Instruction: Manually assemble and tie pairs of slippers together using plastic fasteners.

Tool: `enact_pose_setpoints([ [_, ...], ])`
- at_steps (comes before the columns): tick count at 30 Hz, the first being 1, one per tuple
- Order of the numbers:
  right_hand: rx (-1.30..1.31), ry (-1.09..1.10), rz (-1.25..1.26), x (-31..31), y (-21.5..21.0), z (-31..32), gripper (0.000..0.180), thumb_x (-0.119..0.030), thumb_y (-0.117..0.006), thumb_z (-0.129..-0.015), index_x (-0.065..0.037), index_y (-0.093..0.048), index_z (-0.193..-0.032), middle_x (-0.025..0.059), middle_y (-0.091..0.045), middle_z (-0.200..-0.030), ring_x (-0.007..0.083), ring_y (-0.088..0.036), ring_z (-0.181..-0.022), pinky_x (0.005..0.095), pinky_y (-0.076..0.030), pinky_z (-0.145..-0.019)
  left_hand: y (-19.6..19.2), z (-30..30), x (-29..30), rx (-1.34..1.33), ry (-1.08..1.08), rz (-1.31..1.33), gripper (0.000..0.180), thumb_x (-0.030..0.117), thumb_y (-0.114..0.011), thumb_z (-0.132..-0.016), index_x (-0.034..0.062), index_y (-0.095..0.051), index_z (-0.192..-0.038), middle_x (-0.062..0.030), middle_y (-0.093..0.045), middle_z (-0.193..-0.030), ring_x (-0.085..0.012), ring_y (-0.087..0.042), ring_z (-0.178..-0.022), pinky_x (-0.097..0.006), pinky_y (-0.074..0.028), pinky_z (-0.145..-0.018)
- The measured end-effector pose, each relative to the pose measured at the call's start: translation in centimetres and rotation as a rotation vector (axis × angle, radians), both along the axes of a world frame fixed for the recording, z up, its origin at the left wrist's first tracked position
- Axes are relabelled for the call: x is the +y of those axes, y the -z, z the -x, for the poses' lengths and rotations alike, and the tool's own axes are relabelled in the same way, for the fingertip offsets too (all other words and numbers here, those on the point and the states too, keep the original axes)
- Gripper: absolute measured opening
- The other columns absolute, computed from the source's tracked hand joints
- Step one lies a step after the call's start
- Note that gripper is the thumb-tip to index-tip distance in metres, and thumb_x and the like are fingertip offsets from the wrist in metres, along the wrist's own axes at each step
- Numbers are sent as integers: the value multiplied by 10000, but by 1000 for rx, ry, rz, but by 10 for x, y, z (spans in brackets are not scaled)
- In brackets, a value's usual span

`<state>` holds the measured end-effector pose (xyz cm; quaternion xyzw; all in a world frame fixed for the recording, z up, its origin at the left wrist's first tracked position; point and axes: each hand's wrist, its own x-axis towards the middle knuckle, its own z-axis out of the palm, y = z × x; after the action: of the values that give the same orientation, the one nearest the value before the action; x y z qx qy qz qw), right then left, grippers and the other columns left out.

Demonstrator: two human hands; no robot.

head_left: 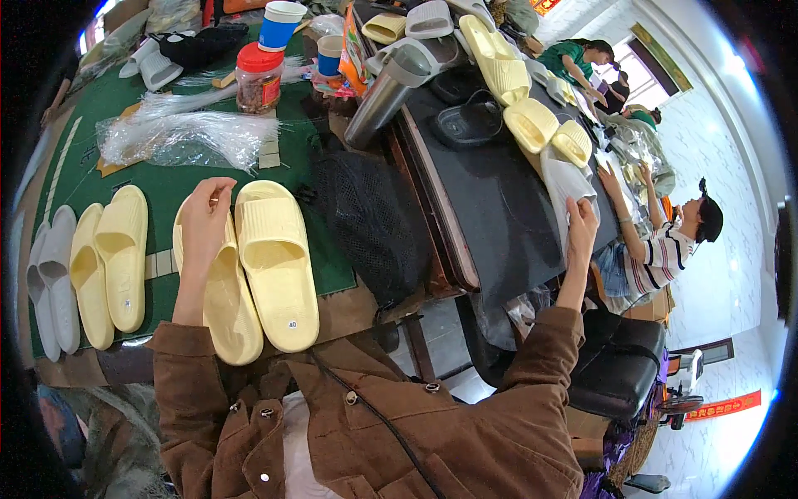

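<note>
A pair of pale yellow slide slippers lies at the table's near edge. My left hand [208, 229] is over the left slipper [231, 312] of the pair, with its fingers curled and pinched together; what they hold, if anything, is hidden. Beside it lies the right slipper [277, 258], sole down, toe pointing away. On the right my arm reaches out to the dark conveyor belt, where my right hand [582, 226] has its fingers closed at the near end of a whitish slipper [564, 179].
Left of my pair lie another yellow pair [119, 258] and a grey pair [60, 279]. Beyond are clear plastic ties [199, 137], a red-lidded jar [258, 79], paper cups and a steel flask [386, 96]. More slippers line the belt [499, 200]; a co-worker [665, 249] sits across it.
</note>
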<state>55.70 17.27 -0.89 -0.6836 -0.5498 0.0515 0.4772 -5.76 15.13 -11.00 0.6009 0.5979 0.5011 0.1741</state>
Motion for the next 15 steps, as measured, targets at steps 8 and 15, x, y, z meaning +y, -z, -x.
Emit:
enact_pose_setpoints([
  [8,118,-156,255,-84,-29,82,147,-180,-633,-862,-35,-608,-870,-47,-546,-776,34,-440,-676,193,-341,-601,-3,-2,1,-6,-5,29,152,78,-552,-900,1,-636,-1000,-81,-647,-899,-138,-602,-771,-262,-475,-699],
  [15,322,-254,202,-106,-21,75,184,-111,-628,-862,-17,-604,-1019,-7,-605,-867,49,-532,-774,184,-393,-696,-6,-4,1,18,-11,42,156,84,-550,-902,0,-642,-995,-81,-650,-898,-134,-597,-748,-257,-472,-683],
])
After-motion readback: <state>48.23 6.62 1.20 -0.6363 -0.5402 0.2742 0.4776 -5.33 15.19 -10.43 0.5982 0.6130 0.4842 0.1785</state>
